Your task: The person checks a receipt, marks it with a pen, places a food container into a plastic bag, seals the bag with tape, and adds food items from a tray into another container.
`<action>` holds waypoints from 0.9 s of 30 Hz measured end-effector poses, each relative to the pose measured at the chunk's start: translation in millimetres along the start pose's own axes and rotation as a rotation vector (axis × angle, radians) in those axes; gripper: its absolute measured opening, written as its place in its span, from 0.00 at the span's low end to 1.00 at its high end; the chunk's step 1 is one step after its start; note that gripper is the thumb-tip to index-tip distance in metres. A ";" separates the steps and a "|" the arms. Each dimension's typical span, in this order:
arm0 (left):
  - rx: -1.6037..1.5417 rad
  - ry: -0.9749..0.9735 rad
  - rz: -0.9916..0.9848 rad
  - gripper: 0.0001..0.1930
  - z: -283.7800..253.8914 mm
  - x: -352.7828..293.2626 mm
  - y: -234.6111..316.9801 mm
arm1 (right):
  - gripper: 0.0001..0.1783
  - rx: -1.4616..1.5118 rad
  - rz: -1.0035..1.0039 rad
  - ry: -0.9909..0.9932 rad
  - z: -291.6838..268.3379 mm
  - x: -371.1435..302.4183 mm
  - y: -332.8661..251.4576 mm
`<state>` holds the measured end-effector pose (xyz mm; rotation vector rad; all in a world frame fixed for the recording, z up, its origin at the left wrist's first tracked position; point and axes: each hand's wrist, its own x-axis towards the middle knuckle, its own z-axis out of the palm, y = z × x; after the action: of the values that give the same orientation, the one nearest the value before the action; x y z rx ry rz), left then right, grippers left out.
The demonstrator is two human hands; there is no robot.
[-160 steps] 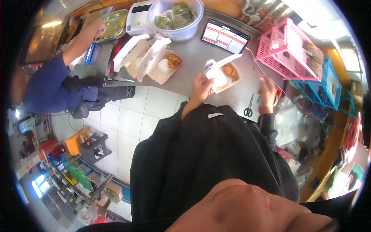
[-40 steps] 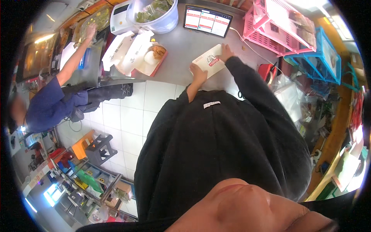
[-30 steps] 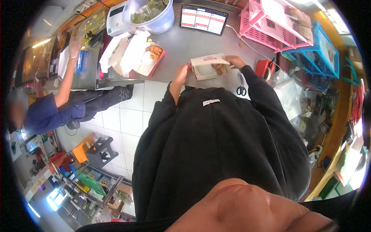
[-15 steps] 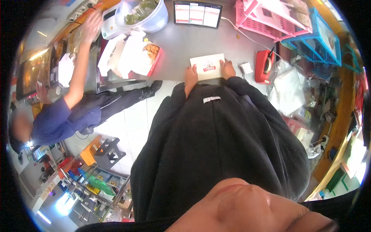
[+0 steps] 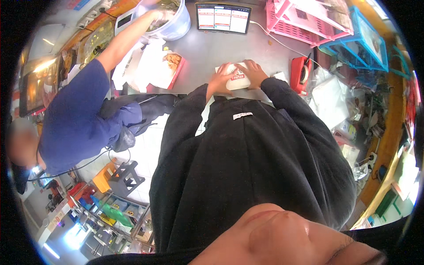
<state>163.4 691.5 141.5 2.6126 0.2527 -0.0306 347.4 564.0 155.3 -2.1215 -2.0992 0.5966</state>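
A closed white takeaway box with a red print lies on the grey steel counter right in front of me. My left hand grips its left end and my right hand presses flat on its lid. Both my arms are in black sleeves.
A co-worker in a blue shirt stands at my left, an arm reaching into a large white bowl. An open box with fried food lies nearby. A tablet screen, pink baskets, blue baskets and a red tape dispenser ring the counter.
The box stood open with food showing, then I folded its lid down; now it is closed under both hands. The co-worker has moved closer and reaches into the bowl.
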 end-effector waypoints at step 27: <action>0.164 0.101 -0.129 0.57 19.8 34.9 41.3 | 0.12 0.406 0.561 0.901 -6.3 -104.5 81.9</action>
<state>205.8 652.5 142.1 2.7607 0.4727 0.0378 429.2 459.2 154.8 -2.1180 -0.8457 0.0336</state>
